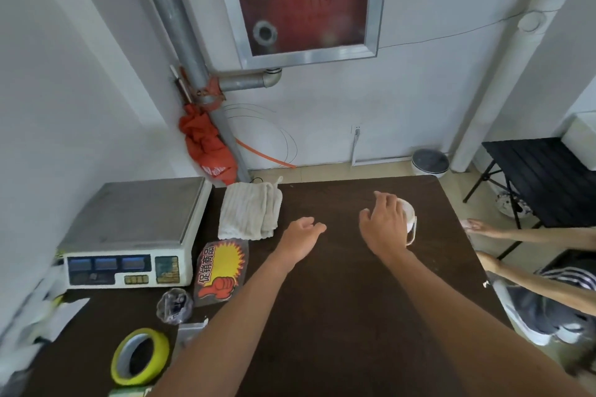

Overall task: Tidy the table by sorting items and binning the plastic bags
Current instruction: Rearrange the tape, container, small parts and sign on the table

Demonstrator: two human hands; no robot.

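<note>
Our right hand (385,224) is out over the far right part of the desk (338,300). A small white round container (409,214) stands there near the right edge; we cannot tell whether it is a cup or a roll. The fingers (385,200) are spread and slightly bent, covering the container's left side. We cannot tell whether they press on it or only hover. Our left hand (303,230) hangs over the middle of the desk, loosely curled, with nothing in it.

The clear plastic bag (174,304) lies crumpled toward the near left corner. It sits just in front of the weighing scale (129,229), between the yellow tape roll (140,356) and the promotional sticker (221,271). A folded towel (250,211) lies at the far edge beside the scale. Another person's hand (477,226) shows beyond the right edge.

We judge the bag to be very light, soft and slick. It would likely slide or spring open under a flat palm, so we would pinch a bunched fold at its top and lift straight up. Something dark seems to sit inside it, so we would check it before binning.

The white container looks stiff and light. We would take it across its rim from above, thumb on one side and fingertips on the other. We would keep it upright in case it holds anything, since it could tip toward the right edge.
</note>
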